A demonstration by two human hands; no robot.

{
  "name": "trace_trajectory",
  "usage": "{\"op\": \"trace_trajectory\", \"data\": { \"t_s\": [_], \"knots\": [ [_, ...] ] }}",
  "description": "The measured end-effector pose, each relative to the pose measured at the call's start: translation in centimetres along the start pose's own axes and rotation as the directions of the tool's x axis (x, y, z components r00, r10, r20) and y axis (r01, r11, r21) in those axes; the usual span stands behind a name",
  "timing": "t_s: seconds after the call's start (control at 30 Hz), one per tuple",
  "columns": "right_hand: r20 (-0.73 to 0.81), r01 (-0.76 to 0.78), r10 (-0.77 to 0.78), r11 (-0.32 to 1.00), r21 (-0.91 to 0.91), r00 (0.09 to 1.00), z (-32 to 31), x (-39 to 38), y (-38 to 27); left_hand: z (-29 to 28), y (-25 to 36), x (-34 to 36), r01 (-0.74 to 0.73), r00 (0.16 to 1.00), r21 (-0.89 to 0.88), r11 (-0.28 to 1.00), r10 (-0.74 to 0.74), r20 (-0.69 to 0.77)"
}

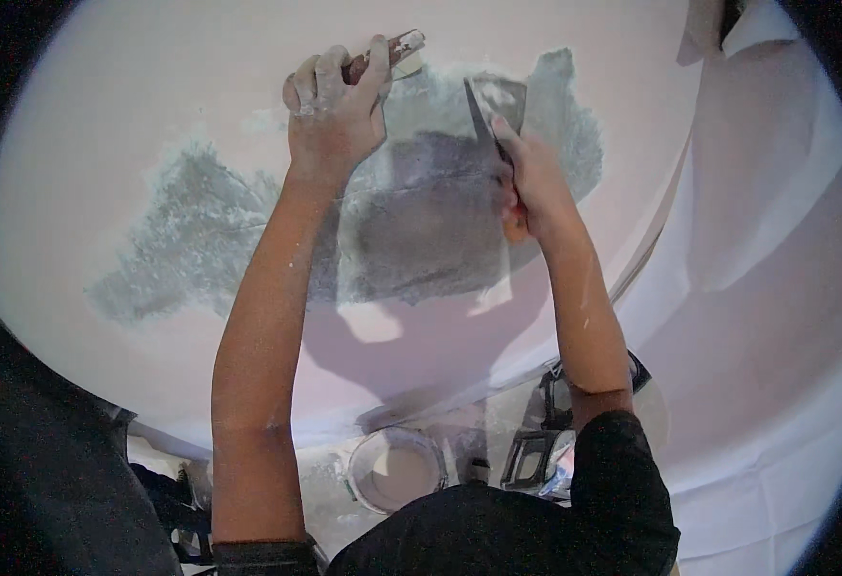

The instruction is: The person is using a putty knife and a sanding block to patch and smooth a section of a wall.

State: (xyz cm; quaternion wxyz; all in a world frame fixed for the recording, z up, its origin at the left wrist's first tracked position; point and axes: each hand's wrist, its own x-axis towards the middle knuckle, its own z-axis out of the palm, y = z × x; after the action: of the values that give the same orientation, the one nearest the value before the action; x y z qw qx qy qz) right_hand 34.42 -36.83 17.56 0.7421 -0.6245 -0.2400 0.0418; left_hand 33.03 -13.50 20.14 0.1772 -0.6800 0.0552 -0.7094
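At the far left, the ragged grey patch (pixel 205 226) begins on the broad pale surface (pixel 104 125), spreading rightward beneath your arms. Your left hand (pixel 336 125) is raised over its upper edge, back toward the camera, with fingers (pixel 331 67) curled tightly around a brown, bar-like tool (pixel 406 43). That tool lies across the fingers, showing between two of them and running out beyond the last; its long axis slants up to the right, and its far end is smeared white. Below and between your forearms stands a round bucket (pixel 397 468) holding pale material. Farther right, your right hand (pixel 539 187) grasps a scraper (pixel 511 102) over the right part of the patch. Its blade juts past the fingertips, while the orange handle end (pixel 516 228) shows below them, close to the palm. The long axis runs roughly up and down, blade pointing up and slightly left; you cannot tell whether its edge touches the surface. White sheeting (pixel 766 230) hangs in folds at the far right.
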Motion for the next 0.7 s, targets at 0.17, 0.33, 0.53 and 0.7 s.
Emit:
{"op": "trace_trajectory", "data": {
  "t_s": [0.17, 0.33, 0.53, 0.7],
  "knots": [
    [-0.04, -0.014, 0.014, 1.0, -0.013, 0.999, -1.2, -0.5, 3.0, 0.2, 0.1, 0.0, -0.002, 1.0, -0.012, 1.0, 0.002, 0.001],
    [0.0, 0.047, -0.047, 0.999, -0.024, 0.999, -2.3, 0.7, 2.7, 0.4, -0.1, -0.1, -0.003, 1.0, -0.001, 1.0, 0.003, 0.023],
    [0.028, 0.058, -0.055, 0.992, -0.114, 0.998, -1.8, 1.8, 1.1, 0.3, -0.1, -0.1, -0.014, 0.999, -0.006, 1.0, 0.015, 0.032],
    [0.008, 0.175, -0.175, 0.98, -0.091, 0.984, -1.2, 2.9, 0.3, 0.4, -0.1, -0.1, -0.019, 1.0, -0.023, 1.0, 0.019, 0.021]
  ]
}}
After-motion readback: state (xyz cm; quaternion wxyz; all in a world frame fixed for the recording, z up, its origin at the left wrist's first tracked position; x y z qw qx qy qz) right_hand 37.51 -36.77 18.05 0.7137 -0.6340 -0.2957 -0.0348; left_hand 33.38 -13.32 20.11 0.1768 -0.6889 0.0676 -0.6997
